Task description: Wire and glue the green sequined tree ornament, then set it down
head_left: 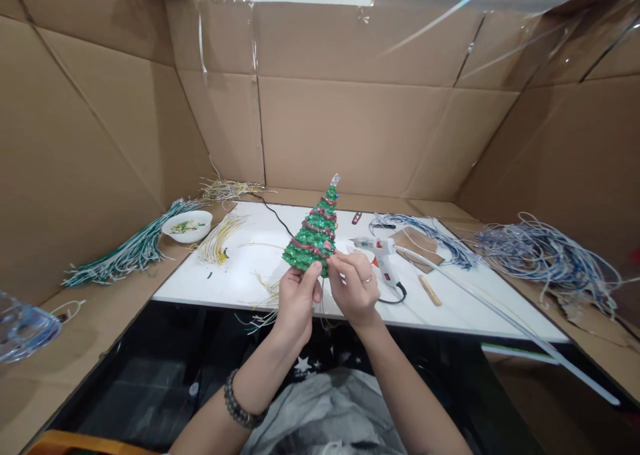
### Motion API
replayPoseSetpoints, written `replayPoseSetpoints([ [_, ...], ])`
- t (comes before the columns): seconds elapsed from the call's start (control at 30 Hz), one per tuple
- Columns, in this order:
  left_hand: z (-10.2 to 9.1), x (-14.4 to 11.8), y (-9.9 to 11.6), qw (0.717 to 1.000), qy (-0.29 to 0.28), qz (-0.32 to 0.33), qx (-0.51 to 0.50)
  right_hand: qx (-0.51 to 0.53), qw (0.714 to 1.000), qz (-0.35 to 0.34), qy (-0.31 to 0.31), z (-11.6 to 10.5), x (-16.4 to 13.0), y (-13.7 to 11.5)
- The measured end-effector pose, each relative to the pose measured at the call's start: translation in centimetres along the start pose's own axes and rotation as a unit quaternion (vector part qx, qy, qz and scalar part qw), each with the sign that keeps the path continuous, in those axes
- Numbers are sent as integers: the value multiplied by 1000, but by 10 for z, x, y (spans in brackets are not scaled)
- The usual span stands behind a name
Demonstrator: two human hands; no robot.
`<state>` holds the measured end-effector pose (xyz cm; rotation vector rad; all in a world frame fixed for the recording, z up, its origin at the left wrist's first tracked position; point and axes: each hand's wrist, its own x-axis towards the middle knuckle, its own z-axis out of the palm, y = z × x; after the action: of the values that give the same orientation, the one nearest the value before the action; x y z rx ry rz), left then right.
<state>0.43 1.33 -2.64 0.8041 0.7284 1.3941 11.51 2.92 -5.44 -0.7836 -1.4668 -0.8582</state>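
A small green Christmas tree (pixel 313 231) with red garland bands and a clear, shiny tip stands tilted slightly right in front of me. My left hand (pixel 299 291) grips its base, thumb pressed on the lower front edge. At the lower right side, my right hand (pixel 354 283) is closed in a pinch against the tree, close to a small pinkish piece (pixel 327 245). Whether the fingertips hold that piece or something smaller, I cannot make out. Thin wires dangle below the base. Just right of my right hand lies a white glue gun (pixel 384 258) with a long clear glue stick (pixel 475 295) in its back.
Left of the white board (pixel 200 285) are green-white wires (pixel 135 248), a white bowl (pixel 187 227) of small bits and yellow-white wires (pixel 220 238). On the right lie blue-white wire bundles (pixel 545 258) and a tan stick (pixel 430 290). Cardboard walls (pixel 350 135) enclose the table.
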Motion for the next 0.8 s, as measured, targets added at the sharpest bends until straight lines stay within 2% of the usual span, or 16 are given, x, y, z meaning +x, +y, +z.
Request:
replayPoseSetpoints([
  [0.2, 0, 1, -4, 1000, 4, -2, 4, 4, 999, -20, 39, 8, -5, 5],
  [0.33, -1, 6, -2, 999, 18, -42, -8, 39, 999, 22, 3, 9, -2, 4],
  [0.47, -2, 9, 4, 994, 30, -76, -72, 55, 997, 28, -52, -7, -3, 0],
  [0.6, -3, 10, 10, 986, 61, -97, -124, -22, 998, 36, -53, -38, -24, 5],
  [0.67, -4, 12, 11, 983, 60, -104, -141, -90, 991, 86, -42, -55, -41, 16],
  [0.8, -5, 16, 11, 975, 57, -134, -168, -203, 938, 272, -71, -80, -69, 55],
])
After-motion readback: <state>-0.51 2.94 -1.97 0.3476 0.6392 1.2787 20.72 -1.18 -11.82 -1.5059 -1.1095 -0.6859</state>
